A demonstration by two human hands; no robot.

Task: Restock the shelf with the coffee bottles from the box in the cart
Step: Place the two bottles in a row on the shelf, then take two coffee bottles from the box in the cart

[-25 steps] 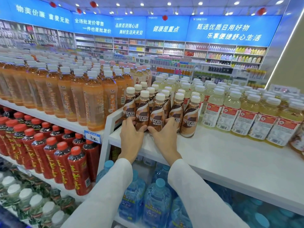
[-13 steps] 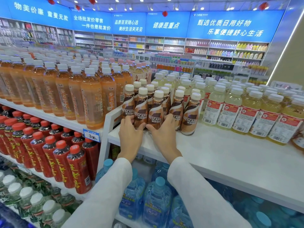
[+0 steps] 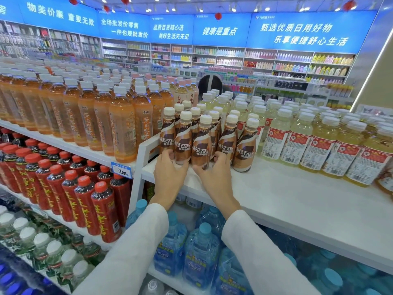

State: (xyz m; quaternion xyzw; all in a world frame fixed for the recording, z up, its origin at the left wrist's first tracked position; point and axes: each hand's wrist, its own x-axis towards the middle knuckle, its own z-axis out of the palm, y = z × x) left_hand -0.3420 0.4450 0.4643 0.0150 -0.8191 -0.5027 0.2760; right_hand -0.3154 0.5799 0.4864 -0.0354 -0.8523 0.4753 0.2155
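**Brown-and-cream coffee bottles (image 3: 227, 143) at the left end of a white shelf (image 3: 287, 194)**

The coffee bottles stand upright in a tight cluster at the shelf's left end, against its white side frame (image 3: 141, 167). My left hand (image 3: 170, 177) reaches in from below. Its fingers (image 3: 168, 154) are curled round the base of the neighbouring bottle (image 3: 183, 141), second from the left in the front row. My right hand (image 3: 214, 179) sits just beside it, thumb and fingers (image 3: 220, 156) curled round the base of the front bottle (image 3: 201, 145), which stands nearest the shelf edge. Both bottles rest on the shelf, touching the others. White sleeves cover both forearms.

To the right, pale yellow drink bottles (image 3: 306, 141) fill the same shelf, just beside the coffee. To the left, on the adjoining shelf, stand orange tea bottles (image 3: 123, 128), with a price tag (image 3: 122, 170) on its edge. Below them are red-capped bottles (image 3: 102, 209). Under my arms are blue water bottles (image 3: 201, 252).
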